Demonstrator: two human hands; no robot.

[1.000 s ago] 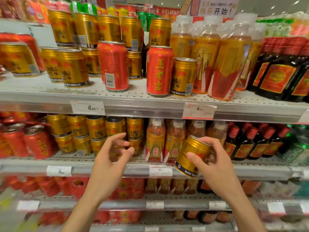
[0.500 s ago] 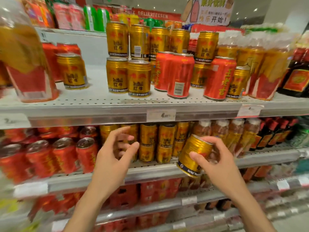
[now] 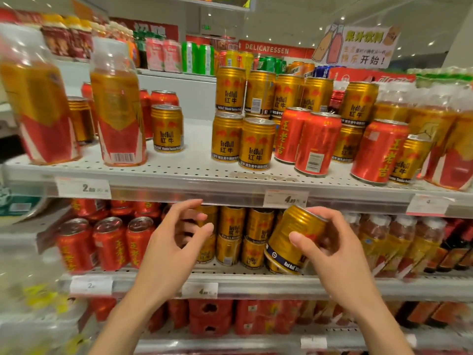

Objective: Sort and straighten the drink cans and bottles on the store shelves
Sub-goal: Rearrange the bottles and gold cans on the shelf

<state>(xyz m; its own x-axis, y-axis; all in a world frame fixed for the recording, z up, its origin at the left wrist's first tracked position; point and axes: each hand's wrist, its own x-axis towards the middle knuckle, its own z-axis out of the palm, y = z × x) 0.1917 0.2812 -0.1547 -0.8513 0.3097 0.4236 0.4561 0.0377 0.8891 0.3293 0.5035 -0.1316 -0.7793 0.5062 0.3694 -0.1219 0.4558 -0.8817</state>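
My right hand [image 3: 330, 249] grips a gold Red Bull can [image 3: 289, 239], tilted, in front of the middle shelf [image 3: 256, 280]. To its left my left hand [image 3: 174, 242] hovers with loosely curled fingers and holds nothing. Behind my hands stand stacked gold cans [image 3: 231, 234] and a row of red cans [image 3: 110, 242]. On the upper shelf [image 3: 179, 170], gold cans [image 3: 256, 143] and red cans [image 3: 317, 143] stand mixed together. One gold can [image 3: 167, 128] stands alone further left. Two big amber bottles [image 3: 117, 103] stand at the left.
Price tags [image 3: 285, 199] line the shelf rails. Amber bottles [image 3: 399, 242] and dark bottles [image 3: 458, 244] fill the middle shelf's right side. Red packs [image 3: 210, 316] sit on the lowest shelf. There is bare shelf between the lone gold can and the gold stacks.
My view has swung left and slightly up along the shelves. Both hands rose a little; the right one keeps hold of the tilted gold can.
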